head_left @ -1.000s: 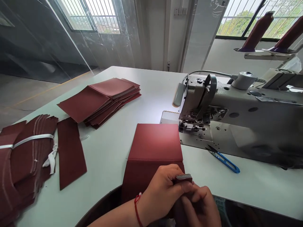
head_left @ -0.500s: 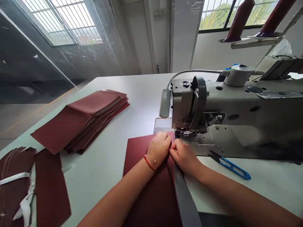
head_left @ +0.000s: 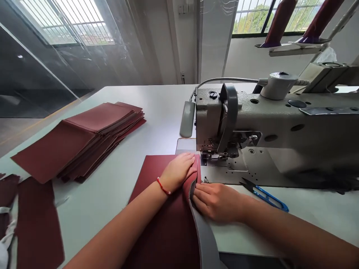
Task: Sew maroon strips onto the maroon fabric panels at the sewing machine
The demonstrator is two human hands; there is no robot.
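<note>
A maroon leather-like panel (head_left: 168, 228) with a grey underside lies in front of the sewing machine (head_left: 221, 123), its far right corner close to the presser foot (head_left: 215, 157). My left hand (head_left: 178, 172), with a red string bracelet at the wrist, presses and grips the panel near its upper right edge, fingers together. Beside those fingers the material bulges up in a fold. Against the raised right edge, my right hand (head_left: 214, 201) has its fingers closed at the grey side; its fingertips are partly hidden by the fold.
Blue-handled thread snips (head_left: 269, 198) lie right of my right hand. A stack of maroon panels (head_left: 84, 138) sits on the table (head_left: 157, 101) at left. Nearer are another maroon piece (head_left: 39, 224) and a bundle tied with white cloth (head_left: 5, 224). Thread cones (head_left: 280, 22) stand above the machine.
My right hand has drawn back towards me, and the panel's right edge now curls up between my hands. My left fingers have straightened somewhat. The view has shifted slightly right.
</note>
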